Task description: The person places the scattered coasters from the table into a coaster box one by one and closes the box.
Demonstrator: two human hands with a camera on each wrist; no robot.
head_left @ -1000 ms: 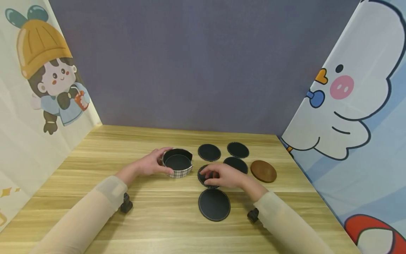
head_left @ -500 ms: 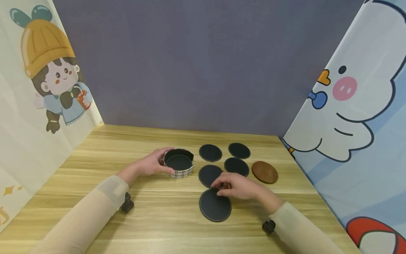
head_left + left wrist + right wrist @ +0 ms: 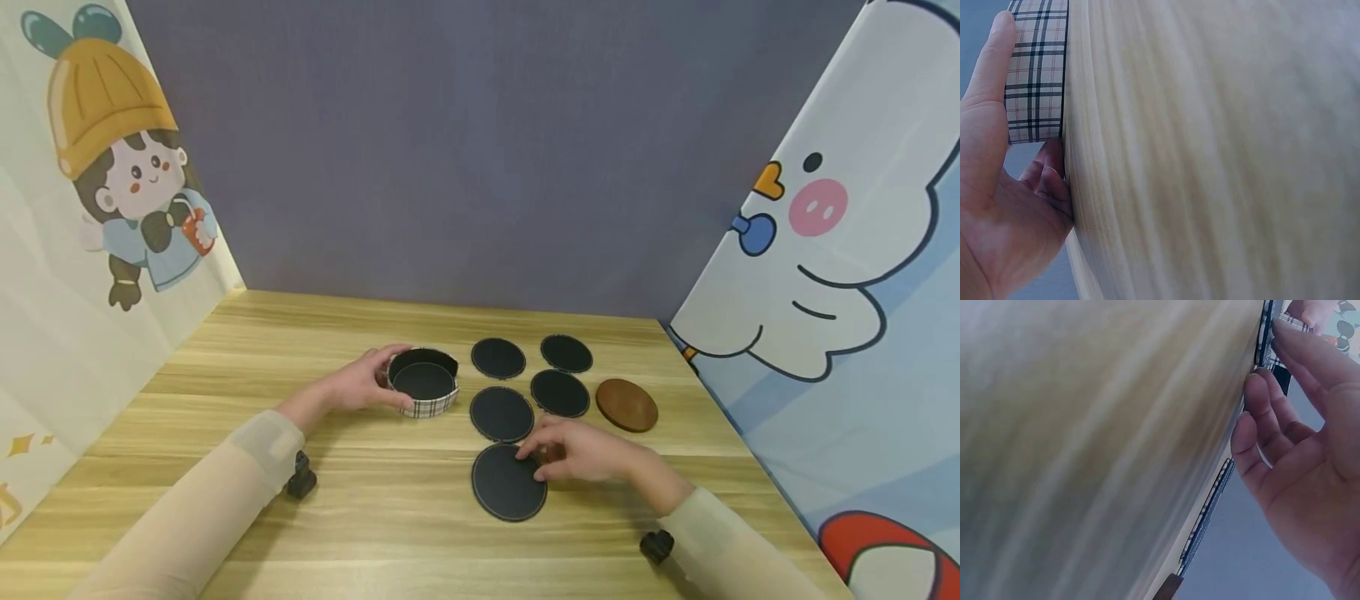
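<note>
A round plaid coaster holder (image 3: 423, 407) with a black inside and a gap in its right wall stands on the table. My left hand (image 3: 367, 382) grips it from the left, thumb along the near wall; the left wrist view shows the thumb lying against the plaid side (image 3: 1035, 75). My right hand (image 3: 581, 450) is over the right edge of the nearest black round coaster (image 3: 508, 487), fingers bent and spread. In the right wrist view, its fingertips (image 3: 1257, 394) are low by the table next to a coaster (image 3: 1264, 334); whether they press it I cannot tell.
Several more black coasters lie flat behind the nearest one, among them a middle coaster (image 3: 502, 414) and a far-right coaster (image 3: 566, 353). A brown round disc (image 3: 627, 405) lies right of them. A grey wall panel (image 3: 450, 150) stands behind the wooden table (image 3: 360, 533).
My right hand has moved toward me and right, from over the middle coaster to the edge of the nearest coaster. My left hand and the holder have stayed in place.
</note>
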